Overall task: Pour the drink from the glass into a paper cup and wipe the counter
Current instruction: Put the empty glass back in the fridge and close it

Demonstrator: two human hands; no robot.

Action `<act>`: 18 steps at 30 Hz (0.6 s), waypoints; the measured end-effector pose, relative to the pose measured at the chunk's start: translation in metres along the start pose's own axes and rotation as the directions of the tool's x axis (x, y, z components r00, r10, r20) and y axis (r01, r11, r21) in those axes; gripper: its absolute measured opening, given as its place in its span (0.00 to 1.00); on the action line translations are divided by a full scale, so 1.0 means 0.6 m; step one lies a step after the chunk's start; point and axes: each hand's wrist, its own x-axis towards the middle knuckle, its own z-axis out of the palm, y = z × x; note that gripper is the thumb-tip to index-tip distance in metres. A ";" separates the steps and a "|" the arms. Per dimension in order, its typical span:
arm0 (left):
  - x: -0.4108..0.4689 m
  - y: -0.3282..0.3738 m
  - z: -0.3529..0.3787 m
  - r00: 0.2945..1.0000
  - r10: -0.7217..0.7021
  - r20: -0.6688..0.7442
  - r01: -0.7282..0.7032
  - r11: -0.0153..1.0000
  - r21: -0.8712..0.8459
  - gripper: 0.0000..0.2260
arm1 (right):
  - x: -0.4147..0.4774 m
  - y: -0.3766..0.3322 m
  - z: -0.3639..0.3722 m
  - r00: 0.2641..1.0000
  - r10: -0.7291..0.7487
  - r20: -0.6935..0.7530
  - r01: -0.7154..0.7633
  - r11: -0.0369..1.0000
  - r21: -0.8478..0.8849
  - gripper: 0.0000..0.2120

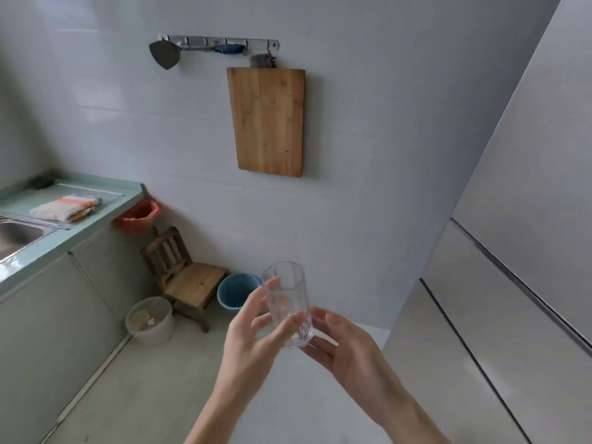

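A clear faceted glass (287, 299) is held upright in mid-air over the floor, and it looks empty. My left hand (253, 334) grips its side, with fingers curled round it from the left. My right hand (346, 347) touches the glass near its base from the right, its fingers fairly straight. The green counter (96, 216) lies far to the left, with a folded orange-and-white cloth (65, 208) on it beside a steel sink (16, 233). No paper cup is in view.
A small wooden chair (184, 277), a blue basket (235, 291) and a white bucket (150, 320) stand on the floor by the wall. A cutting board (267, 121) hangs on the wall. A steel fridge (512, 283) fills the right side.
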 end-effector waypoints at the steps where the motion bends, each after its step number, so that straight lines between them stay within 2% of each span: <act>1: 0.024 -0.005 0.013 1.000 -0.003 0.026 0.002 1.000 0.007 0.29 | 0.012 -0.008 -0.014 1.000 -0.015 -0.017 0.015 1.000 -0.012 0.20; 10: 0.263 -0.035 0.180 0.969 -0.014 0.248 -0.005 0.997 0.076 0.25 | 0.151 -0.118 -0.190 0.975 -0.092 -0.201 0.080 0.994 -0.070 0.15; 14: 0.370 -0.038 0.282 0.943 -0.046 0.330 0.035 0.999 0.039 0.28 | 0.201 -0.194 -0.273 0.938 -0.115 -0.327 0.088 0.992 -0.095 0.13; 18: 0.446 -0.047 0.383 0.913 -0.076 0.401 0.096 0.995 -0.028 0.22 | 0.232 -0.274 -0.340 0.897 -0.138 -0.420 0.058 0.979 -0.197 0.12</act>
